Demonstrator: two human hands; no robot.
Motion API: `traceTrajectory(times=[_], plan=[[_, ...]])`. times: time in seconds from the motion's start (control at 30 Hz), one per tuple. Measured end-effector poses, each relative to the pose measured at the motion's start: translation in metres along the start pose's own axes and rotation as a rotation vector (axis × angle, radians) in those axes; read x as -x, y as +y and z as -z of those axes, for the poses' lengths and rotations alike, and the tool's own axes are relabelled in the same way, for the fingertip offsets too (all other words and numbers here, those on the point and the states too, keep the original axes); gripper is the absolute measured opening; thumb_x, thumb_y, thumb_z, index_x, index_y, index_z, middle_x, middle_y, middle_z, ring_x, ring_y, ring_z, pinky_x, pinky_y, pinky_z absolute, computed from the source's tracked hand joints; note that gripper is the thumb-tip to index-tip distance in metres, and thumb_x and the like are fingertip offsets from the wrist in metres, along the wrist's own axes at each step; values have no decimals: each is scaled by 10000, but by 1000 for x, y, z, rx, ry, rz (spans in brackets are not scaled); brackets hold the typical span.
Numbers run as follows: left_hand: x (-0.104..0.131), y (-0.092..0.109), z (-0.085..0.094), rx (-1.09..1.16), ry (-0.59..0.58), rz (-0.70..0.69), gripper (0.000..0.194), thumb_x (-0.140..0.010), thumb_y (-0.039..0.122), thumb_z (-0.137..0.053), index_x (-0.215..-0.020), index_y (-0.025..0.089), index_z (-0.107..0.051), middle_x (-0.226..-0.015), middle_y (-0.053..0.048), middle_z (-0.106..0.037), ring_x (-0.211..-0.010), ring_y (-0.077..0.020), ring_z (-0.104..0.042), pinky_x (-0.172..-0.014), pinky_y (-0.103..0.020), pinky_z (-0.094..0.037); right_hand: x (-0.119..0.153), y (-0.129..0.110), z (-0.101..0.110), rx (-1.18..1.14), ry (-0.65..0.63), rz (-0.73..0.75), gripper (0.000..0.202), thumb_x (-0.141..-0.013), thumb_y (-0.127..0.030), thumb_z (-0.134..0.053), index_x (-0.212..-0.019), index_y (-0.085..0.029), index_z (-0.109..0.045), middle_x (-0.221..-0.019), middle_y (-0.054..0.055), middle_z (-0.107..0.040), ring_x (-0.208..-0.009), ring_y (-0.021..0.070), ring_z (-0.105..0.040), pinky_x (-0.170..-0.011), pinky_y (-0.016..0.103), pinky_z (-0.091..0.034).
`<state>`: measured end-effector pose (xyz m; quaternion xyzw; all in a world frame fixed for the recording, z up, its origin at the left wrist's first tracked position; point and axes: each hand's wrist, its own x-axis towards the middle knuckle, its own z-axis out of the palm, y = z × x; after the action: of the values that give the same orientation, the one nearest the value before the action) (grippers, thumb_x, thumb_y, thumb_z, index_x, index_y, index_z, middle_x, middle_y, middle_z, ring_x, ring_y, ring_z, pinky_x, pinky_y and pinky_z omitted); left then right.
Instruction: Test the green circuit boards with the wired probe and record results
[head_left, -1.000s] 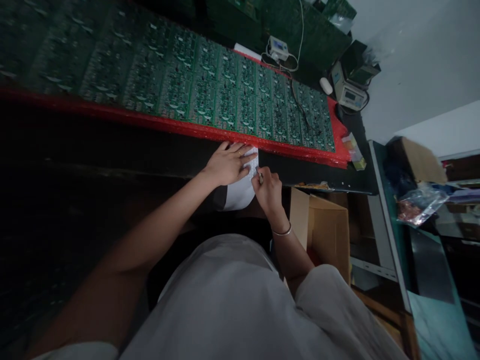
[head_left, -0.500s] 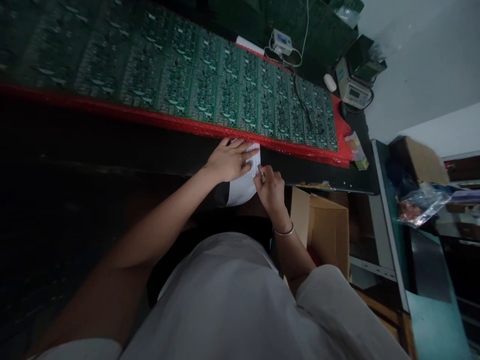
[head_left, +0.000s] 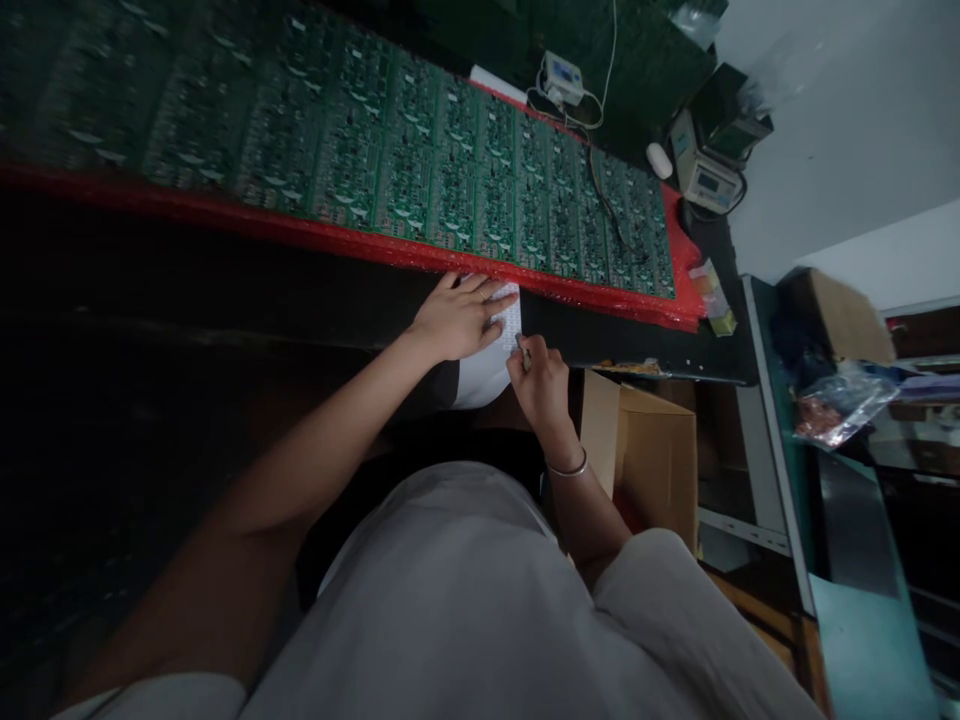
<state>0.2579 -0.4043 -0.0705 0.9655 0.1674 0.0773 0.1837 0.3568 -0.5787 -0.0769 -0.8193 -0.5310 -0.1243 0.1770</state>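
A white sheet [head_left: 484, 380] with small rows of print near its right edge lies over the front edge of the dark bench, its lower part hanging down in a curve. My left hand [head_left: 455, 322] rests flat on the sheet with its fingers spread. At the sheet's right edge, my right hand [head_left: 541, 378] is closed around a thin pen-like tool [head_left: 526, 358]. The tool's tip is at the print. Most of it is hidden in the fingers, so its exact kind does not show.
Green circuit boards [head_left: 412, 150] lie in rows on red bubble wrap [head_left: 322, 235] just beyond my hands. A small white device [head_left: 562, 78] with cables and a box-shaped instrument [head_left: 709, 180] stand behind. Below the bench, at right, is an open cardboard box [head_left: 656, 460].
Very little differs. My right hand and the tool tip have shifted slightly down along the sheet's right edge; my left hand stays flat in place.
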Motion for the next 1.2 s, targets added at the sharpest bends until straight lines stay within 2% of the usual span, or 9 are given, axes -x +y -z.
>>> traceTrajectory(times=[0.37, 0.57, 0.97, 1.2], plan=[[0, -1, -1, 8, 9, -9, 590, -1040, 459, -360, -1593, 293, -482, -1693, -47, -416, -1565, -318, -348, -1250, -556, -222, 8, -1, 3, -8, 74, 40, 157, -971, -167, -476, -983, -173, -632, -833, 84, -724, -692, 208, -616, -686, 290, -464], [0, -1, -1, -24, 1, -8, 590, -1048, 465, -352, -1602, 297, -465, -1696, -44, -412, -1568, -305, -345, -1252, -549, -225, 14, -1, 5, -3, 46, 36, 156, -970, -163, -471, -972, -177, -627, -836, 85, -729, -700, 218, -629, -681, 300, -474], [0, 1, 2, -27, -3, -1, 581, -1048, 458, -360, -1600, 313, -469, -1691, -47, -419, -1561, -316, -356, -1246, -566, -237, 23, -3, 7, -103, 73, 5, 160, -954, -167, -491, -965, -187, -650, -858, 75, -740, -729, 205, -653, -711, 300, -524], [4, 3, 3, -44, -20, 8, 574, -1066, 452, -330, -1617, 331, -436, -1705, -36, -394, -1583, -311, -329, -1267, -564, -204, 11, 8, 11, -215, 280, -130, 163, -962, -288, -528, -1008, -209, -662, -909, 74, -771, -793, 194, -722, -743, 298, -576]])
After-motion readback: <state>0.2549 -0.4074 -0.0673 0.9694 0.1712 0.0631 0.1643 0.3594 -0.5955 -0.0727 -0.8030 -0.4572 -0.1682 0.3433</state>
